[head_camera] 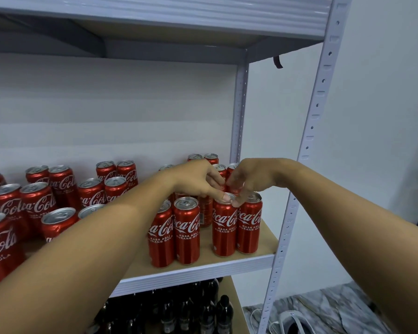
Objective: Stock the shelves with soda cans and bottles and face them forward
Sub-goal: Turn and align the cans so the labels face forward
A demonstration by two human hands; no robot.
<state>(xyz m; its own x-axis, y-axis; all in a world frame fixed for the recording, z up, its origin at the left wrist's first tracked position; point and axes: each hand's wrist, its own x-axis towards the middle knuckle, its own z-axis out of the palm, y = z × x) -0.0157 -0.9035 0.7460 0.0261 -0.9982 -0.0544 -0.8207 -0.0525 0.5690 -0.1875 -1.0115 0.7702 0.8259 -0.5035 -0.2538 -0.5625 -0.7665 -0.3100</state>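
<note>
Your left hand (198, 182) and right hand (249, 182) pinch the rim of one red can (223, 227) near the shelf's (203, 268) front right corner, logo forward; your forearms hide cans behind, and the dark bottles (203, 312) below are blurred.

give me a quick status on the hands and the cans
Both hands on top of one front can: left hand and right hand pinch its rim. Logo faces forward, on the shelf. Neighbour cans crowd both sides.
</note>
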